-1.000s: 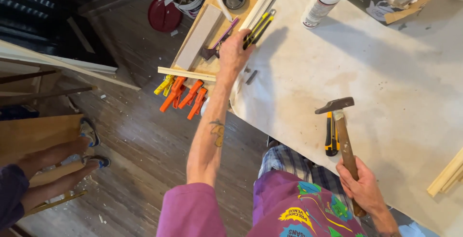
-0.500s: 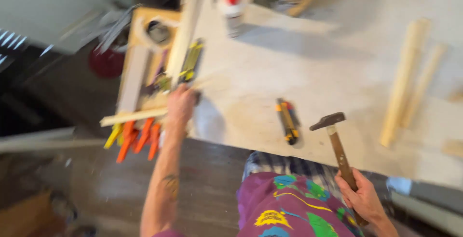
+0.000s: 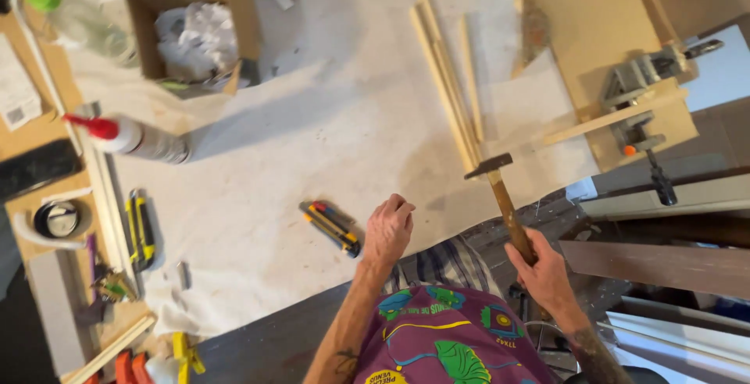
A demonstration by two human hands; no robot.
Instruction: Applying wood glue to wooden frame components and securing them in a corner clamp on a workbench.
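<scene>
1. Right hand [image 3: 547, 271]: fingers wrapped tight around the lower end of a wooden hammer handle, at the near edge of the work surface.
2. Hammer [image 3: 504, 196]: brown wooden shaft, dark metal head; held upright and tilted a little, the head raised over the table beside the bundle of wooden strips (whether it touches them cannot be told).
3. Left hand [image 3: 388, 230]: fingers curled in toward the palm, loosely bunched; whether anything small is pinched between them cannot be told. It hovers over the table edge, just right of the utility knife.
4. Utility knife [image 3: 333, 228]: yellow and black, lying diagonally on the table, near the left hand but apart from it.
5. Wooden strips [image 3: 449, 79]: several pale lengths lying side by side, running from the far middle of the table toward the hammer head.
6. Table [image 3: 312, 142]: covered in a pale, stained sheet.
7. Glue bottle [image 3: 133, 138]: white with a red nozzle, lying on its side at the left.
8. Cardboard box [image 3: 191, 32]: open, at the far left, with crumpled white material inside.
9. Second yellow and black tool [image 3: 141, 228]: lying at the left edge, well apart from both hands.
10. Metal vise [image 3: 637, 91]: grey, on a brown board at the far right, with a pale strip across it.
</scene>
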